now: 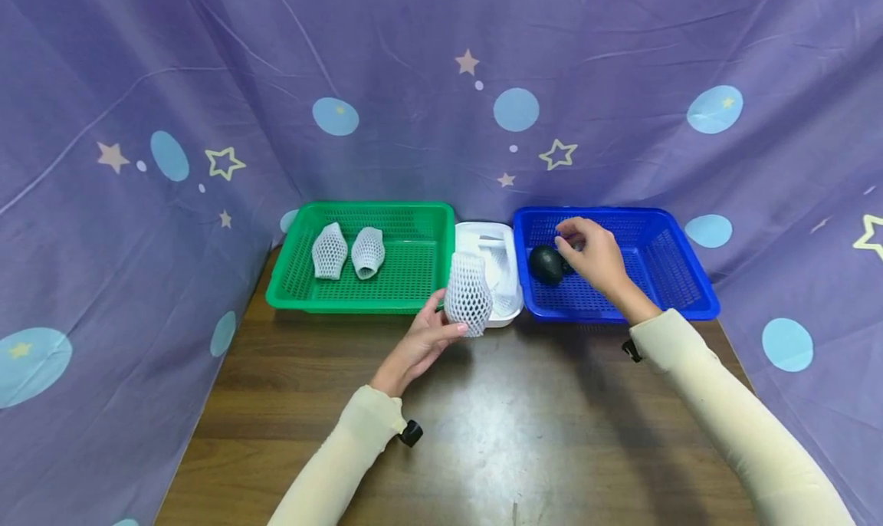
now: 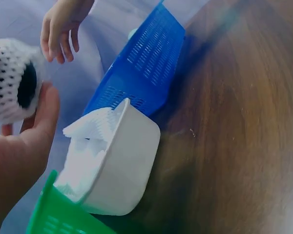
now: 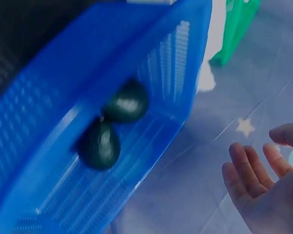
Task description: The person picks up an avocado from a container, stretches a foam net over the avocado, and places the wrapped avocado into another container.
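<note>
My left hand [image 1: 422,343] holds a white foam net sleeve [image 1: 469,300] upright in front of the white container. Through the sleeve's opening in the left wrist view shows a dark avocado [image 2: 27,87]. Over the blue basket [image 1: 665,269] hovers my right hand [image 1: 599,259], its fingers loosely bent with nothing between them. Beneath it in the basket lie two dark green avocados, a rounder one [image 3: 128,102] and another [image 3: 100,146] touching it. In the head view the right hand partly hides one of them.
A green basket [image 1: 414,277] at the left holds two net-sleeved items [image 1: 329,251]. Between the baskets stands a white container [image 2: 129,165] with white foam nets in it. All stand on a wooden table [image 1: 524,419], with a purple patterned curtain [image 1: 414,58] behind and at the sides.
</note>
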Tool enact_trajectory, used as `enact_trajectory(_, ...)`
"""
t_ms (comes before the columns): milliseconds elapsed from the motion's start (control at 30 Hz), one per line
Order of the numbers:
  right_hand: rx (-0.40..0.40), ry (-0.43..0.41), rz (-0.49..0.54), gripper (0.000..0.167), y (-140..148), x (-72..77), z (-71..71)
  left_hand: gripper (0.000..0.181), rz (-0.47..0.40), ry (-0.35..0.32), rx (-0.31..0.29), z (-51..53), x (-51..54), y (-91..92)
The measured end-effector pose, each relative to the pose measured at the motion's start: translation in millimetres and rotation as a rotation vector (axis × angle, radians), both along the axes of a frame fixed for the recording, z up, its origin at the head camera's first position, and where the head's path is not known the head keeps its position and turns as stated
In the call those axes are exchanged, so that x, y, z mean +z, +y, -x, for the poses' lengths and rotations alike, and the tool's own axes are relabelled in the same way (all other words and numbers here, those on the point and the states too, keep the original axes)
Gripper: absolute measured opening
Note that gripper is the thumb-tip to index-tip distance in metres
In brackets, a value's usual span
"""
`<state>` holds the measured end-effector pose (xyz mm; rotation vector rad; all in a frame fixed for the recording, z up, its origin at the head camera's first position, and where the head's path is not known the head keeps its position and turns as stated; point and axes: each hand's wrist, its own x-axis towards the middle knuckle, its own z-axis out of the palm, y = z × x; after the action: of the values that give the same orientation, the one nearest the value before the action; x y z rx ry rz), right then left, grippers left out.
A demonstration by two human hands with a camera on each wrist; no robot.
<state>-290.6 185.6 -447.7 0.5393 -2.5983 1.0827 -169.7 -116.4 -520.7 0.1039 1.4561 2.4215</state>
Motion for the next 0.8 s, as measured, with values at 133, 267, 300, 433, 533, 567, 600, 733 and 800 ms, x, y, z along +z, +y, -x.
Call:
enact_trajectory(133,-0.033,-0.091,-0.075,0.024,7.0,5.4,15.1,0.083,0.139,0.153,0.141,-0.7,2.2,5.6)
enact_trajectory(267,-0.050,-0.169,-0.112,0.026,12.0,4.2,26.5,0.086,0.287,0.353,0.278,-1.5,3.8,8.7)
enact_trajectory(300,-0.050,-0.184,-0.115,0.027,13.0,3.1,28.9,0.085,0.328,0.397,0.308,-1.7,4.1,9.1)
enact_trajectory(433,-0.056,-0.246,-0.100,0.027,16.5,-3.3,39.4,0.077,0.474,0.510,0.398,-3.3,6.0,8.6)
enact_trajectory(533,-0.073,-0.269,-0.091,0.029,21.1,-8.1,46.9,0.074,0.534,0.550,0.442,-4.6,7.9,8.7)
enact_trajectory(567,-0.081,-0.270,-0.089,0.029,22.9,-9.3,49.2,0.074,0.546,0.558,0.455,-5.2,8.9,8.9)
enact_trajectory(600,-0.090,-0.272,-0.091,0.030,24.7,-10.4,51.3,0.073,0.557,0.568,0.466,-5.8,10.3,9.3)
enact_trajectory(733,-0.125,-0.284,-0.091,0.031,31.6,-12.6,57.3,0.069,0.577,0.606,0.500,-12.4,23.9,11.1)
enact_trajectory(800,-0.137,-0.291,-0.095,0.031,34.0,-12.9,58.9,0.066,0.578,0.621,0.506,-15.1,30.2,11.3)
